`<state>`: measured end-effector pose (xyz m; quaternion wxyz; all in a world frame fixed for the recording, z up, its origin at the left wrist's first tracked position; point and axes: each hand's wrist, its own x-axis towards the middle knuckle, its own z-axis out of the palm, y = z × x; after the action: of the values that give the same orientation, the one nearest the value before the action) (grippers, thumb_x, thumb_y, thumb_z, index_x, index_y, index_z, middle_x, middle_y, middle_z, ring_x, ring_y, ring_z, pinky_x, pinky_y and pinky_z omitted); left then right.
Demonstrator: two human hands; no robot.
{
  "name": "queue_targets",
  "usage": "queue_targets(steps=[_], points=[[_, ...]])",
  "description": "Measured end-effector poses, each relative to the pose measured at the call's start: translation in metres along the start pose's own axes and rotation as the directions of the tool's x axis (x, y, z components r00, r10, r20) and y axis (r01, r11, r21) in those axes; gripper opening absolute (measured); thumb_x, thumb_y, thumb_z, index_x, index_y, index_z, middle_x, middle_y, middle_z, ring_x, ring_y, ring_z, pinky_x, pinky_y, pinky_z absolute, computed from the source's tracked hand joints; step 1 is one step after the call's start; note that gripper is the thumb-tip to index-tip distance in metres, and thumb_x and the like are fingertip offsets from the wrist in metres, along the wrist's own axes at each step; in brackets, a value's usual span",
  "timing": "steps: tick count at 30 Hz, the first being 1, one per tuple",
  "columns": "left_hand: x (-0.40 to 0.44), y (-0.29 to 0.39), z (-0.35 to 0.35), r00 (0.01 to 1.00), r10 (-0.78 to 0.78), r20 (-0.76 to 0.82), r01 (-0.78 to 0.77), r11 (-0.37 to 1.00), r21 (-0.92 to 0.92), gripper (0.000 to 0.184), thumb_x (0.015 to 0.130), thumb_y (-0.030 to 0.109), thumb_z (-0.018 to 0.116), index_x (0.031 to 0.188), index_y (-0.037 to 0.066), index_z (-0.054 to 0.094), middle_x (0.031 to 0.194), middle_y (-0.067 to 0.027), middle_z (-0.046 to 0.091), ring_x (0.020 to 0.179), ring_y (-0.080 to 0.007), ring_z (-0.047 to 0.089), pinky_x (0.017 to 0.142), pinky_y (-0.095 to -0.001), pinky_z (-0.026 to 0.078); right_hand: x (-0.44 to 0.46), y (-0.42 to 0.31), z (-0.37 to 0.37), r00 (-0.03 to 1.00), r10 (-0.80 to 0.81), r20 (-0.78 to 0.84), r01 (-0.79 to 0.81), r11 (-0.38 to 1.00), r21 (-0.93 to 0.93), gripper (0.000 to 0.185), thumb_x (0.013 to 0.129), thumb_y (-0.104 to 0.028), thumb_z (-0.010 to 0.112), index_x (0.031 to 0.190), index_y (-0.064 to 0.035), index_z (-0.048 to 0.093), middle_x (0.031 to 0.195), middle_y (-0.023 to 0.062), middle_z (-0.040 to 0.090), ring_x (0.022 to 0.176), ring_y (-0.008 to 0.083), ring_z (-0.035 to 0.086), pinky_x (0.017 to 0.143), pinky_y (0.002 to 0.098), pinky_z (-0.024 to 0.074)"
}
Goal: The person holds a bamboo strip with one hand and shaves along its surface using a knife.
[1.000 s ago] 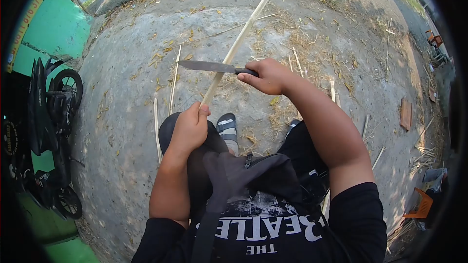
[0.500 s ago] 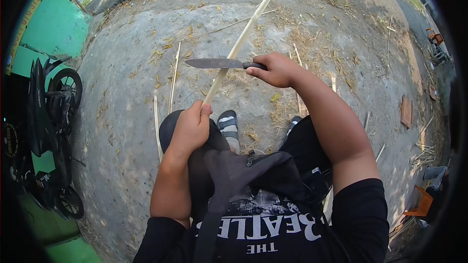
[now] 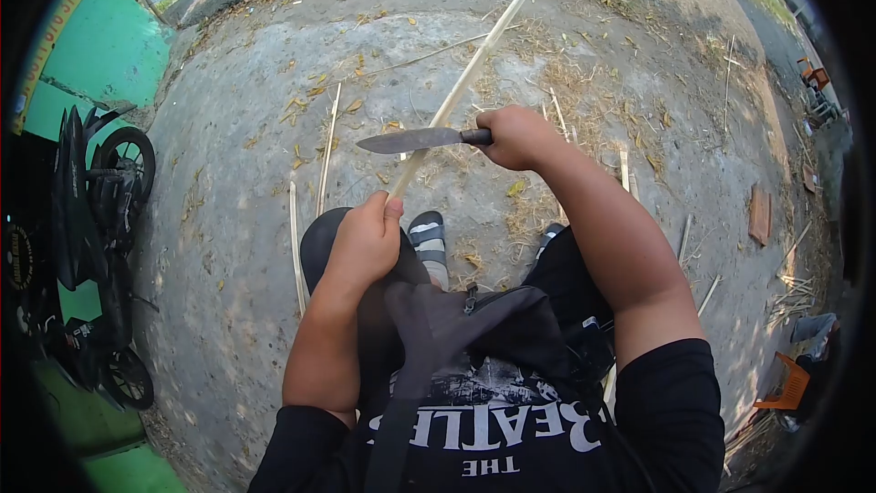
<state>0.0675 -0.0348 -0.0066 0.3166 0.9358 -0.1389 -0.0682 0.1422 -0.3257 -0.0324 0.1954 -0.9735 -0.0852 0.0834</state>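
My left hand [image 3: 366, 239] is wrapped round the lower end of a long, pale wooden strip [image 3: 474, 67], which slants up and to the right. My right hand [image 3: 513, 137] grips the dark handle of a knife [image 3: 408, 141]. The blade points left and lies across the strip, a short way above my left hand. Both hands are above the ground in front of my knees, with my sandals [image 3: 427, 240] visible below.
Thin strips [image 3: 329, 148] lie on the concrete ground [image 3: 228, 246] at both sides, among dry leaves and shavings. A motorcycle [image 3: 100, 246] stands at left. A brown block [image 3: 759, 214] and an orange chair [image 3: 786, 383] are at right.
The knife and my right hand shifted slightly up, then back down, ending a little to the right. The strip's far end has moved slightly right and down.
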Motion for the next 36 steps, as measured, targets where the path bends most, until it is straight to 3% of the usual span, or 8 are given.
queue_targets(steps=[5,8,10,17,20,26,30,36], points=[[-0.002,0.004,-0.007,0.997,-0.070,0.035,0.070,0.997,-0.011,0.035,0.110,0.028,0.052,0.101,-0.003,0.066,0.074,-0.0231,0.065,0.071,-0.0401,0.066,0.067,-0.0454,0.049,0.006,0.013,-0.002,0.989,0.123,0.086,-0.123,0.992,0.001,0.020,0.091,-0.025,0.068,0.104,-0.0110,0.075,0.100,0.0163,0.075,0.098,0.0371,0.071,0.085,0.0488,0.0565],[-0.004,0.005,-0.008,0.998,-0.059,0.020,0.059,0.998,-0.022,0.034,0.109,0.028,0.051,0.095,-0.002,0.061,0.080,-0.0290,0.066,0.078,-0.0520,0.063,0.067,-0.0547,0.048,0.002,0.009,-0.002,0.989,0.130,0.065,-0.136,0.985,0.110,0.023,0.094,-0.029,0.068,0.105,-0.0108,0.076,0.102,0.0170,0.075,0.099,0.0376,0.071,0.085,0.0491,0.0564],[-0.002,0.004,-0.012,0.997,-0.074,0.020,0.075,0.994,-0.083,0.034,0.109,0.028,0.051,0.095,-0.001,0.061,0.079,-0.0287,0.066,0.078,-0.0518,0.063,0.067,-0.0541,0.048,0.001,-0.004,0.000,0.997,0.073,-0.024,-0.067,0.980,0.189,0.027,0.096,-0.036,0.070,0.101,-0.0095,0.075,0.094,0.0192,0.074,0.092,0.0417,0.070,0.079,0.0509,0.0546],[-0.003,0.008,-0.003,1.000,-0.023,0.005,0.023,1.000,0.021,0.034,0.109,0.027,0.051,0.094,-0.002,0.060,0.076,-0.0285,0.064,0.077,-0.0516,0.063,0.066,-0.0537,0.047,0.004,0.009,-0.016,0.981,0.184,0.059,-0.185,0.983,0.011,0.025,0.090,-0.025,0.065,0.108,-0.0107,0.077,0.103,0.0176,0.076,0.099,0.0371,0.073,0.087,0.0486,0.0580],[-0.005,0.011,-0.006,0.997,-0.072,0.011,0.072,0.997,0.027,0.035,0.110,0.029,0.051,0.099,-0.002,0.064,0.073,-0.0242,0.063,0.072,-0.0442,0.065,0.065,-0.0487,0.046,0.003,0.010,-0.008,0.980,0.178,0.086,-0.185,0.979,0.083,0.026,0.093,-0.027,0.064,0.109,-0.0115,0.077,0.104,0.0167,0.076,0.101,0.0365,0.073,0.088,0.0483,0.0580],[-0.009,0.019,-0.003,0.999,-0.041,-0.024,0.043,0.992,0.116,0.033,0.109,0.028,0.051,0.095,-0.001,0.060,0.076,-0.0279,0.063,0.078,-0.0516,0.063,0.067,-0.0550,0.046,-0.003,-0.001,-0.022,0.982,0.174,0.078,-0.172,0.985,-0.031,0.027,0.090,-0.024,0.065,0.111,-0.0123,0.077,0.105,0.0148,0.076,0.101,0.0355,0.073,0.088,0.0488,0.0584],[-0.009,0.012,0.004,0.999,-0.003,-0.040,0.008,0.990,0.139,0.032,0.109,0.027,0.052,0.095,-0.001,0.058,0.078,-0.0290,0.063,0.080,-0.0534,0.061,0.067,-0.0567,0.045,0.001,0.016,-0.022,0.967,0.250,0.056,-0.254,0.965,0.060,0.028,0.088,-0.024,0.064,0.109,-0.0110,0.077,0.103,0.0163,0.076,0.100,0.0362,0.073,0.089,0.0478,0.0584],[-0.008,0.016,0.000,0.998,-0.057,0.008,0.055,0.988,0.144,0.031,0.108,0.027,0.052,0.096,-0.001,0.058,0.082,-0.0292,0.064,0.082,-0.0531,0.062,0.069,-0.0568,0.046,-0.001,-0.003,-0.012,0.985,0.142,0.098,-0.147,0.988,0.044,0.030,0.086,-0.021,0.063,0.111,-0.0109,0.078,0.105,0.0174,0.076,0.100,0.0375,0.073,0.089,0.0484,0.0582]])
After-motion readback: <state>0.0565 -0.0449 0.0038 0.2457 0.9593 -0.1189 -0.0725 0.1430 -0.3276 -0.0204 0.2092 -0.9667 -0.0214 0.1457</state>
